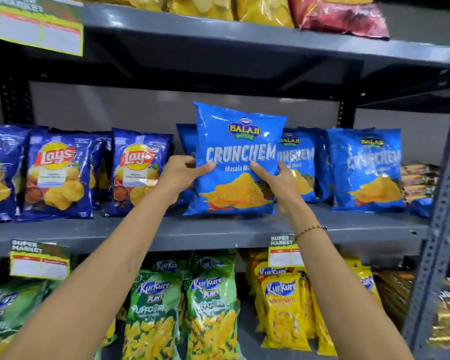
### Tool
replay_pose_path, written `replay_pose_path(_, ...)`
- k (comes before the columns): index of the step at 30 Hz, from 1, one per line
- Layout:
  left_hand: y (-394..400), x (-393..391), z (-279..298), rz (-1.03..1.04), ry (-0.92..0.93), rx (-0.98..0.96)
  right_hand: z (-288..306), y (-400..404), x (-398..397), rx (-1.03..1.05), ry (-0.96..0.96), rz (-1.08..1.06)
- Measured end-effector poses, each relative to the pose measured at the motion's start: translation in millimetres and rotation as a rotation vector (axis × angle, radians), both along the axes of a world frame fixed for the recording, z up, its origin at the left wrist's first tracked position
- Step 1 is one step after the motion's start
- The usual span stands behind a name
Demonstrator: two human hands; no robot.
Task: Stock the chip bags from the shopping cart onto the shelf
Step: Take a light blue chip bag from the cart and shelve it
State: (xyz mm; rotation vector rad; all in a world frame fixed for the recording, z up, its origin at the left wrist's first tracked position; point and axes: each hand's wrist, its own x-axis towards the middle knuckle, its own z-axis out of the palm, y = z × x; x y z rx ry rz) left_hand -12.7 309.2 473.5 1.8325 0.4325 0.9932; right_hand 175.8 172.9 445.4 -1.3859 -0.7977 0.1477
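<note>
Grey metal shelf (pixel 218 231), middle tier: Lay's bags (pixel 57 175) stood upright at left, Crunchem bags (pixel 366 172) upright at centre and right. Front Crunchem bag (pixel 238 162) rested on its bottom edge near the shelf front, tilted slightly.

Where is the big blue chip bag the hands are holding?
The blue bag stands on the middle shelf, centre of the head view, held by the left hand and right hand, between the Lay's bags and other Crunchem bags.
</note>
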Motion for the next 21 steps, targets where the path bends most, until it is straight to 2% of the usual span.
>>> replay_pose_path(6,17.2,18.2,-10.3,0.063,0.026,-0.045,-2.8,25.1,14.9,-0.065,-0.018,0.023)
replay_pose_path(10,21.5,25.4,-22.8,0.15,0.04,-0.01,-10.2,32.1,21.1,-0.064,-0.051,0.015)
replay_pose_path(13,17.9,23.9,-30.6,0.211,0.082,0.098,-16.7,30.7,21.1,-0.046,-0.056,0.03)
replay_pose_path(16,2.7,20.6,-44.2,0.446,0.127,0.29,-21.2,19.6,11.0,0.009,-0.077,0.036)
replay_pose_path(18,-16.9,17.3,-54.3,0.561,0.061,0.421,-25.5,7.6,-2.6,0.039,-0.13,-0.086)
replay_pose_path(21,-53.8,17.4,-67.4,0.437,-0.087,0.498,-40.9,-18.5,-28.4,0.135,-0.251,-0.327)
